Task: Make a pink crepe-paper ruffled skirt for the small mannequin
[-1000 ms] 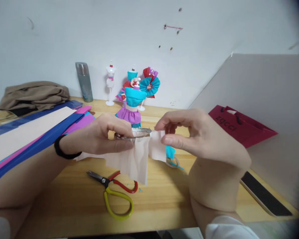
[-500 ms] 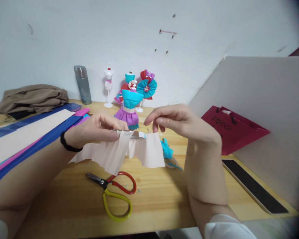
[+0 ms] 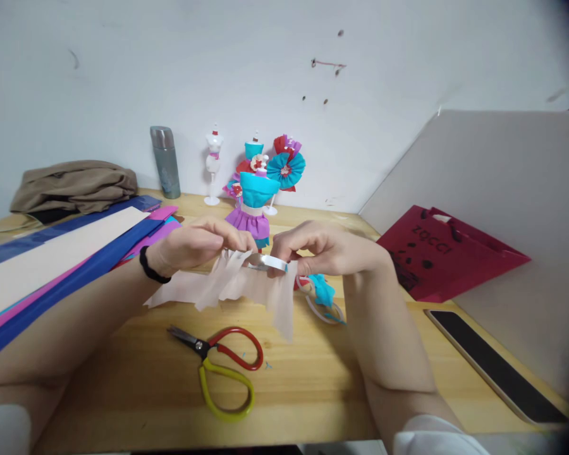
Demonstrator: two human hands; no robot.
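Observation:
My left hand (image 3: pixel 203 243) is closed on the upper edge of a pale pink, pleated crepe paper strip (image 3: pixel 246 287), which hangs in folds above the table. My right hand (image 3: pixel 325 248) pinches the strip's right end, along with the end of a narrow white band (image 3: pixel 271 261) that looks like tape. This band bows between both hands along the gathered edge. Fingers hide part of both grips. Below the paper lie scissors (image 3: pixel 200 346) with one red and one yellow handle, blades slightly apart.
Several small dress forms in crepe paper outfits, one with a turquoise top (image 3: pixel 260 188), stand behind my hands. Coloured paper sheets (image 3: pixel 66 253) and a brown cloth (image 3: pixel 76 186) lie left, near a flask (image 3: pixel 165 164). At right are a red bag (image 3: pixel 436 259) and a phone (image 3: pixel 495 363).
My right hand has come down and left from above the paper and now pinches its right end. The white band now bows up more visibly. The view has shifted slightly.

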